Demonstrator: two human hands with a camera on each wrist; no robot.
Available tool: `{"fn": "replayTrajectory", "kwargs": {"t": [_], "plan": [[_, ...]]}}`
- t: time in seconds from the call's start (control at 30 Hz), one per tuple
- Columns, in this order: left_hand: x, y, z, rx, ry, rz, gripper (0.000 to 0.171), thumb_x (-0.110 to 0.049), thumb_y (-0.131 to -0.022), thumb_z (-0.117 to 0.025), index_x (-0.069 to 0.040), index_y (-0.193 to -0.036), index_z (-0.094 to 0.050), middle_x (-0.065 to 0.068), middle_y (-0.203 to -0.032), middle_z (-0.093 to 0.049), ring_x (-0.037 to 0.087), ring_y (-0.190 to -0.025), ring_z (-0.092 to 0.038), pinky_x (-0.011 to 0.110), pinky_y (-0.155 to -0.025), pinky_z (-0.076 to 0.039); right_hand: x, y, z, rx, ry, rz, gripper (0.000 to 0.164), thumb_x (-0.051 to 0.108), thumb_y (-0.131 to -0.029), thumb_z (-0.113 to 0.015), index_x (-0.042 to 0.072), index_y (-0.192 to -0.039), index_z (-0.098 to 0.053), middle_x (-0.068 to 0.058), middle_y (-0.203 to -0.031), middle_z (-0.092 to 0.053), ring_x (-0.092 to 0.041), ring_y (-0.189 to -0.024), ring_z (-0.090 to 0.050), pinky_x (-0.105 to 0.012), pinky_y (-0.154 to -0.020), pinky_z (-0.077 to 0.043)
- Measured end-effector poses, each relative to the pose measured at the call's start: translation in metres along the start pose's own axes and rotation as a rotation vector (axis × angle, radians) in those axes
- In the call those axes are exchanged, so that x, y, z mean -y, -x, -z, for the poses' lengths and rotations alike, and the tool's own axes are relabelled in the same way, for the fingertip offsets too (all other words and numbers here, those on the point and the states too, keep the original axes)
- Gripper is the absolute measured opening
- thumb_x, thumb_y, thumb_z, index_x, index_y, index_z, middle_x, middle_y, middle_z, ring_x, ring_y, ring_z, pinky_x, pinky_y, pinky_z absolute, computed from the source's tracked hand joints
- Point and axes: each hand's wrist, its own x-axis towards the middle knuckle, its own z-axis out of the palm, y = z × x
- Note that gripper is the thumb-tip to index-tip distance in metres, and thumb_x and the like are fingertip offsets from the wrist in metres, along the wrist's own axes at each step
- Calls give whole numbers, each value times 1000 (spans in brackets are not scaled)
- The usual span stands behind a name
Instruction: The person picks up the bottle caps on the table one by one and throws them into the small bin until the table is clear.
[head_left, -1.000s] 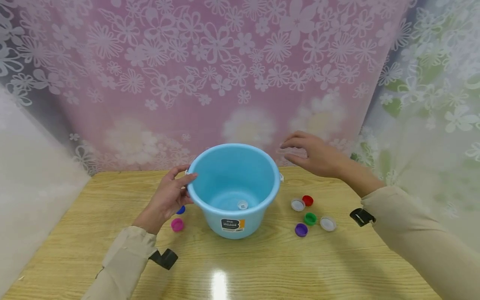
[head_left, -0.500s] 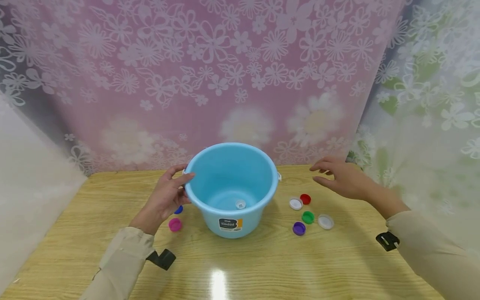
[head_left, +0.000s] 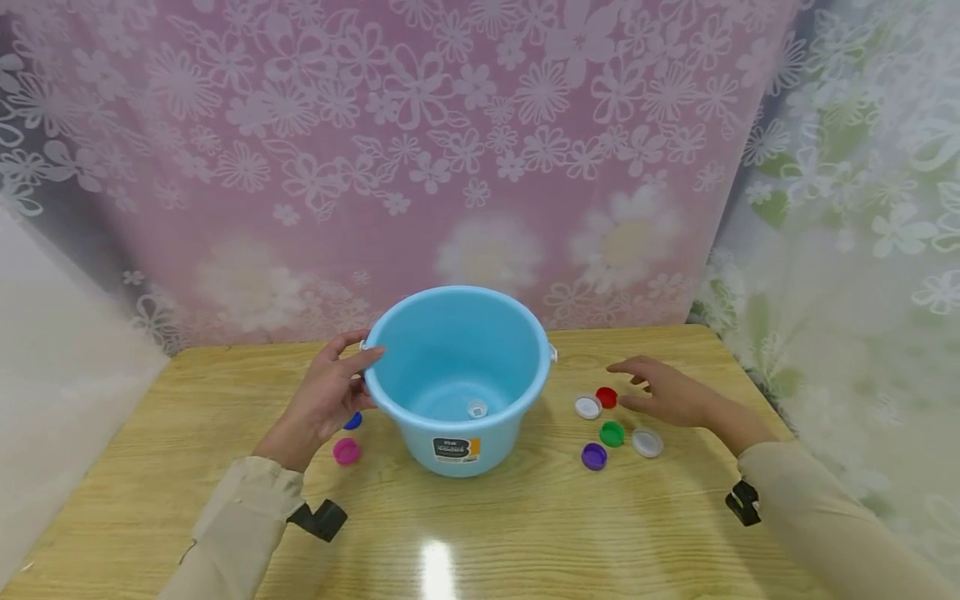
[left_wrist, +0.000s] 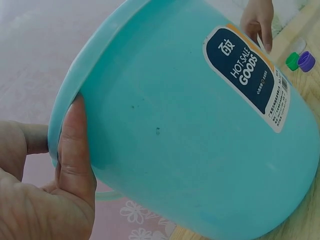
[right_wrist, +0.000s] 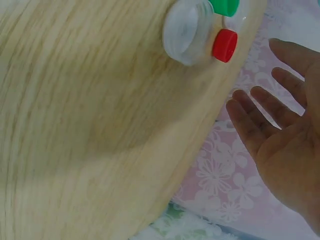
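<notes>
A light blue plastic bucket point(head_left: 498, 443) stands upright on the wooden table, a dark label point(left_wrist: 245, 70) on its front. My left hand point(head_left: 318, 404) grips its left rim, thumb on the inside and fingers outside below the lip. One small whitish cap point(head_left: 477, 408) lies on the bucket's floor. Fingers extended and holding nothing, my right hand point(head_left: 667, 396) hovers just right of a red bottle cap point(head_left: 606, 397). Near that cap lie a white cap point(head_left: 588, 407), a green cap point(head_left: 612, 433), a purple cap point(head_left: 594, 456) and a larger translucent cap point(head_left: 647, 442).
Left of the bucket, a pink cap point(head_left: 347, 451) lies on the table point(head_left: 525, 542), and a blue cap point(head_left: 353, 421) is partly hidden by my left hand. A pink floral curtain point(head_left: 480, 167) hangs behind the table's back edge. More curtain point(head_left: 855, 275) hangs at the right.
My right hand has swung right from beside the bucket, then dropped down toward the red cap. My left hand keeps its grip on the bucket's rim.
</notes>
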Motion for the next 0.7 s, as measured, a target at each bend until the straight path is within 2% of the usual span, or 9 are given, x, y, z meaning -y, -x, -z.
{"fn": "replayTrajectory", "kwargs": {"t": [0.3,0.53,0.7], "plan": [[1,4,-1,-8,-6,-8,53,-17,-96,-59,-11,-141,-31,6,-66,-55,11,-45,-54,24,-49,-54,3,-10,-11,65,-6,24,56,14,-92,-65,0,-140,-42,-27,-138,-36,-43,-115,-48,-56,-89,-47],[1,7,-3,-11,-2,-11,52,-16,-97,-58,-11,-141,-30,8,-70,-58,12,-47,-57,25,-50,-55,6,-19,-14,97,34,14,57,14,-90,-68,0,-140,-43,-26,-140,-35,-42,-118,-46,-55,-91,-46],[2,10,-4,-18,-11,-13,53,-16,-96,-59,-10,-141,-31,9,-73,-59,12,-48,-58,25,-50,-55,11,-24,-15,118,18,13,55,14,-89,-69,0,-137,-47,-26,-138,-37,-45,-122,-41,-58,-94,-43]]}}
